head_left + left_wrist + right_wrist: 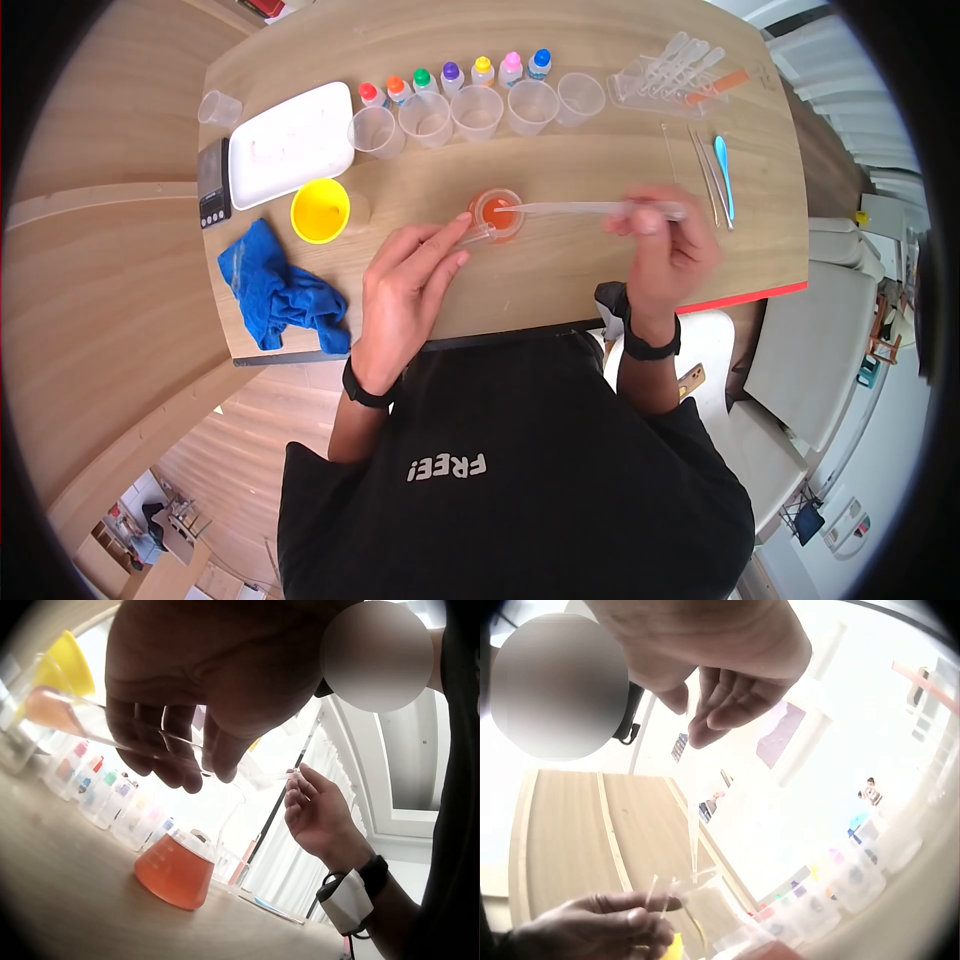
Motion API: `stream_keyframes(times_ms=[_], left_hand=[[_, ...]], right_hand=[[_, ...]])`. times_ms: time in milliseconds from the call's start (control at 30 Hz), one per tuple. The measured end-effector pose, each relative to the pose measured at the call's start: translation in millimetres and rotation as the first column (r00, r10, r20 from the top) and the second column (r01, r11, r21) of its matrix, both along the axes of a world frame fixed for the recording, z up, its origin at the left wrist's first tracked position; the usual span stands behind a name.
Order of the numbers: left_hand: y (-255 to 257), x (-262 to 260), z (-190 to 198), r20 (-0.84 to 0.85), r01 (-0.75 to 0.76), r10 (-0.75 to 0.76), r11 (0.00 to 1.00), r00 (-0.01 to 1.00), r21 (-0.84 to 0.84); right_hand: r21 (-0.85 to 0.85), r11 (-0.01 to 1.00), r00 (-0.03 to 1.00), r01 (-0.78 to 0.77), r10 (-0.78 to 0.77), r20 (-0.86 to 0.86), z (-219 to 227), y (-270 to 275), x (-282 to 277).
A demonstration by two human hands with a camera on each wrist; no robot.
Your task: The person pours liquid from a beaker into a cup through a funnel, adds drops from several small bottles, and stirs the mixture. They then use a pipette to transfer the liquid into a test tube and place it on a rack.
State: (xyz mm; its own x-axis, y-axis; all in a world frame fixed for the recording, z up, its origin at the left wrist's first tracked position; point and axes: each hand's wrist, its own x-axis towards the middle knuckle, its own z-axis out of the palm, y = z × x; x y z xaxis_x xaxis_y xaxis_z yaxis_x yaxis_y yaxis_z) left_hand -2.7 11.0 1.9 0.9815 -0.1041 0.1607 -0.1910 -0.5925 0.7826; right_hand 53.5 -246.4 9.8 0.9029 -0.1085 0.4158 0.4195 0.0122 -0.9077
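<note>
My left hand (405, 290) holds a clear test tube (94, 724) between thumb and fingers. The tube lies well tilted, with orange liquid in its rounded end, and its mouth points toward the conical flask (176, 871). That flask stands on the table, filled with orange-red liquid. To the right, my right hand (668, 245) pinches a translucent plastic dropper (570, 208) by its bulb end. The dropper's thin tip overlaps the flask's mouth in the head view, near the tube's open end. In the right wrist view, the dropper (694, 795) points down toward the left hand (607, 922).
Clear plastic cups (477, 112) line up behind the flask, before bottles with coloured caps (451, 72). Leftward are a white tray (290, 140), scale (213, 185), yellow cup (321, 211) and blue cloth (275, 285). Rightward are a tube rack (640, 95), thin rods and blue spoon (724, 175).
</note>
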Motion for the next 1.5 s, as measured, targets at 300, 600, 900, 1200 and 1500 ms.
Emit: stream_keyframes(times_ms=[300, 600, 900, 1200, 1500], left_hand=[[-0.5, 0.4, -0.2, 0.017, 0.0, 0.001, 1.0, 1.0, -0.014], [-0.8, -1.0, 0.4, 0.013, -0.004, 0.004, 1.0, 1.0, -0.003], [-1.3, -2.8, 2.6, -0.011, -0.006, 0.006, 1.0, 1.0, -0.018], [0.5, -4.0, -0.7, 0.008, -0.023, 0.023, 1.0, 1.0, -0.007], [-2.2, 0.4, 0.0, 0.014, 0.001, -0.001, 1.0, 1.0, -0.012]], right_hand=[[-0.532, 0.823, 0.978, -0.201, 0.196, -0.066, -0.2, 38.7, 11.4], [-0.502, 0.831, 0.97, -0.239, 0.222, -0.094, -9.2, 37.9, 12.9], [-0.333, 0.912, 0.969, -0.239, 0.203, -0.142, -9.1, 34.3, 12.3], [0.226, 0.974, 0.991, -0.011, 0.041, -0.13, -13.3, -4.6, 7.4], [0.193, 0.981, 0.982, 0.021, 0.016, -0.187, -8.5, 1.1, 0.9]])
